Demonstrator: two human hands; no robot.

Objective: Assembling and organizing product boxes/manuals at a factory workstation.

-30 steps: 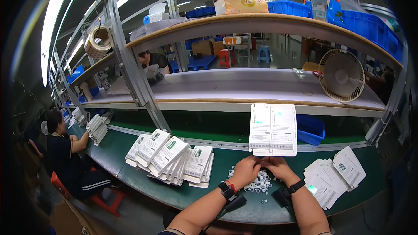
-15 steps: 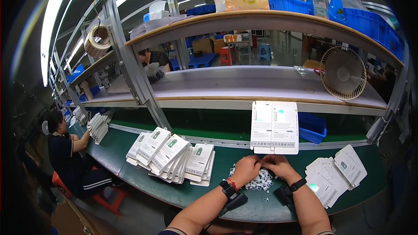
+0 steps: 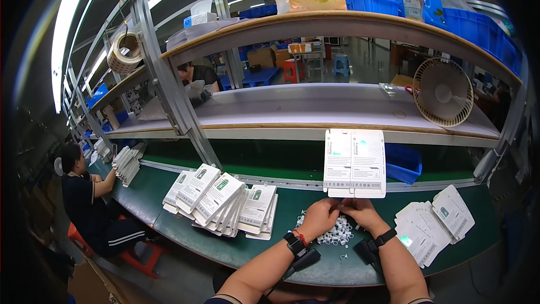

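Observation:
My left hand (image 3: 318, 217) and my right hand (image 3: 363, 214) meet at the lower edge of a flat white printed card package (image 3: 354, 163), which stands up in front of them. Fingers of both are bent and pressed together. The right hand's fingertips lie against the package's bottom tab. Whatever the left fingertips pinch is hidden between the hands. Just below, a pile of small white plastic ring clips (image 3: 336, 235) lies on the green table, partly behind my left wrist. One loose ring clip (image 3: 343, 256) sits nearer to me.
Stacks of white card packages (image 3: 219, 202) lie to the left, and more packages (image 3: 430, 228) fan out at the right. A blue bin (image 3: 403, 164) sits behind the held package. Above is a shelf (image 3: 281, 114) with a fan (image 3: 443, 93). A seated person (image 3: 84, 197) works at far left.
Both hands stay together at the package's lower edge, with the fingers shifted only slightly. The package and the piles keep nearly the same places.

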